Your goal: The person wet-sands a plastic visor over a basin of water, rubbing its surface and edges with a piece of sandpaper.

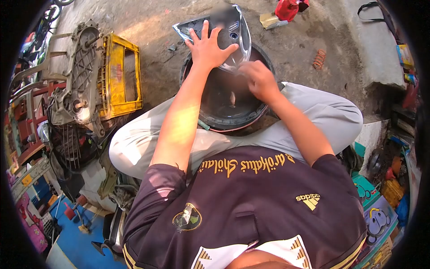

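Currently: one clear-edged panel [234, 29] over the far rim of a basin [233, 123]; left hand [208, 50], grip spread upon it; right hand [260, 80], grip curled, pinch untellable; a lifted left palm could let the panel slip.

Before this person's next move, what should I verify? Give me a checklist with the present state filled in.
1. Left hand in place on the clear-edged panel: ok, fingers spread across it.
2. Right hand grip: cannot tell; it is over the basin, but its fingers are blurred.
3. Panel supported by the basin: cannot tell; it overlaps the far rim in view, contact hidden.
4. Basin between the bent legs: ok.
5. Orange spring apart from the basin: ok, on the floor to the right.
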Demonstrator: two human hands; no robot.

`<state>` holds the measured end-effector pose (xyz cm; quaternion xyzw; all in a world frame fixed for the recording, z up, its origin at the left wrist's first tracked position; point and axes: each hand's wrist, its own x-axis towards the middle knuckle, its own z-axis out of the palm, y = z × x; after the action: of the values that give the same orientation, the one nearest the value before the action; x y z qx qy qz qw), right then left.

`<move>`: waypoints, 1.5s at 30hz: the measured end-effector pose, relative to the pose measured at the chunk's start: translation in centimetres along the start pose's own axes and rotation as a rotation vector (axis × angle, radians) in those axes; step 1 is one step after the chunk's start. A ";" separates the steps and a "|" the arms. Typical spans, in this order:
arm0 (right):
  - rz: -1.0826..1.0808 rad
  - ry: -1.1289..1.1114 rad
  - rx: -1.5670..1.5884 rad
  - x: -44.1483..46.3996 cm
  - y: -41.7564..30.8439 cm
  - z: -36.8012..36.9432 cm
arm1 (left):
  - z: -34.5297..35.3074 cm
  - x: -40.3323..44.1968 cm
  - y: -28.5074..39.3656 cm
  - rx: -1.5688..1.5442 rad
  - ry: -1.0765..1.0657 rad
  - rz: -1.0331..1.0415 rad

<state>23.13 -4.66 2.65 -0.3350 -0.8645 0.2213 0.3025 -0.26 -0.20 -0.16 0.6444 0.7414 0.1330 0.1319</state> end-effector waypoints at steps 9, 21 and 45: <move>-0.027 -0.024 0.021 -0.4 -0.6 0.3 | 0.2 0.0 -0.1 0.022 0.001 0.003; 0.077 0.011 -0.013 0.6 1.6 -0.1 | 0.0 -0.2 -0.1 0.008 -0.020 -0.017; 0.078 0.053 -0.024 -0.4 0.3 1.2 | 0.5 -0.3 -0.3 0.045 0.014 -0.004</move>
<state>22.70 -4.96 1.47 -0.3779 -0.8451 0.2134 0.3122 -0.31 -0.48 -0.68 0.6448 0.7464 0.1205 0.1128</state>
